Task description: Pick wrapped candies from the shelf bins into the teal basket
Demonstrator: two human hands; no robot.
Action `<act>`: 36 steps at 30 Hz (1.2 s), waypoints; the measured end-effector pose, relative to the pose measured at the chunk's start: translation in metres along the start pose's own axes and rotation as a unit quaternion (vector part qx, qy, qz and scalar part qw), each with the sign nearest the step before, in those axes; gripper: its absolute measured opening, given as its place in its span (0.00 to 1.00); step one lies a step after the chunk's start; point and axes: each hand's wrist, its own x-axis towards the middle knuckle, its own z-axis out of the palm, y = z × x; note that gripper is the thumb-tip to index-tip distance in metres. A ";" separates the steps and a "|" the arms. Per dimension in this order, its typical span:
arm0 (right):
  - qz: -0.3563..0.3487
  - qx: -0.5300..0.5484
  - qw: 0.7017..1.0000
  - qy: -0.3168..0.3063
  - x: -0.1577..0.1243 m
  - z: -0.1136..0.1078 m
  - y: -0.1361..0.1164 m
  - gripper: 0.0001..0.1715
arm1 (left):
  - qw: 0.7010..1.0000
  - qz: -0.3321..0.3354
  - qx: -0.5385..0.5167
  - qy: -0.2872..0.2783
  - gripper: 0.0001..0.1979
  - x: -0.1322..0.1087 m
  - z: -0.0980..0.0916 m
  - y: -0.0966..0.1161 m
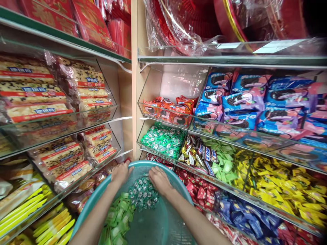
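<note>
A large teal plastic basket (167, 221) is below me, between the shelf units. My left hand (120, 174) is closed over its far-left rim, with the fingertips partly hidden. Inside the basket, my right hand (160, 179) rests at the edge of a pile of dark-green wrapped candies (143, 193). Its fingers lie bent and slightly apart against the pile, and I see nothing gripped in them. Light-green packets (119, 217) form another heap at the basket's left side, beneath my left forearm.
A shelf bin of similar green candies (165, 140) stands just beyond the basket. To the right are light-green packets (224, 163), yellow candies (283, 187) and blue-pink cookie packs (242, 98). Bagged pastry bars (38, 88) fill the left shelves. Glass shelf edges surround the basket.
</note>
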 end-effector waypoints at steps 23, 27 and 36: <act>0.023 -0.019 0.999 -0.039 -0.007 0.026 0.004 0.12 | 1.000 0.018 0.009 -0.002 0.21 0.000 -0.007 0.011; 0.017 -0.028 0.999 -0.019 -0.010 0.018 0.000 0.11 | 1.000 0.017 0.012 -0.002 0.21 0.000 -0.008 0.013; -0.012 0.001 0.993 0.120 0.021 -0.087 -0.005 0.21 | 0.999 0.029 -0.008 0.014 0.21 0.002 -0.010 0.015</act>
